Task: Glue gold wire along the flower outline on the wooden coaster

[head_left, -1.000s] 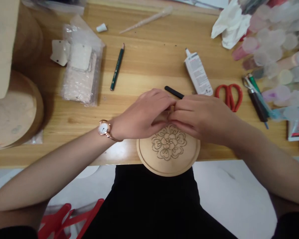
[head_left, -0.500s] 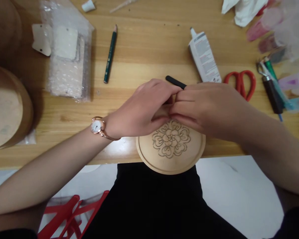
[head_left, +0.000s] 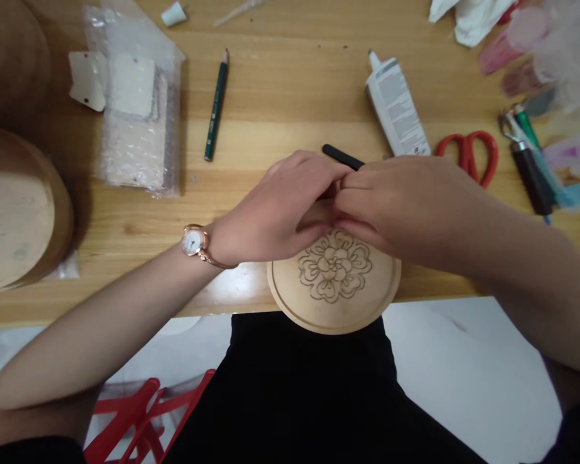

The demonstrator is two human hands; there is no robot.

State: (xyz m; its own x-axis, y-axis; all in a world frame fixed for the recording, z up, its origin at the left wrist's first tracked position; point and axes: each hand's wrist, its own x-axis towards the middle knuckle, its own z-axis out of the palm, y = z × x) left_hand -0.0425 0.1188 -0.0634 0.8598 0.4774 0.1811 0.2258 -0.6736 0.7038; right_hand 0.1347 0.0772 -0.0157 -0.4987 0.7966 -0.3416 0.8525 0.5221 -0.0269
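Observation:
A round wooden disc [head_left: 333, 316] with a flower drawn on it in dark lines juts over the table's front edge. Above its far part my left hand [head_left: 292, 206] and my right hand [head_left: 396, 203] meet, fingertips together. Both are closed, with bent fingers. Whatever is pinched between them is hidden by the fingers and backs of the hands. Just beyond the knuckles shows the end of a slim black stick [head_left: 342, 156]; its other end is out of sight behind my right hand. A watch [head_left: 193, 242] is on my left wrist.
Left are bubble-wrapped pale plates [head_left: 135, 135], a dark green pencil [head_left: 216, 106] and a round wooden box [head_left: 24, 212]. A white tube [head_left: 399, 109], red-handled scissors [head_left: 483, 154], a black-handled tool [head_left: 531, 174] and several plastic cups [head_left: 512, 45] are at right.
The view has shifted slightly, moving the table things a little to the right. My hands keep nearly the same closed pose over the disc, with only a small shift of the right fingers.

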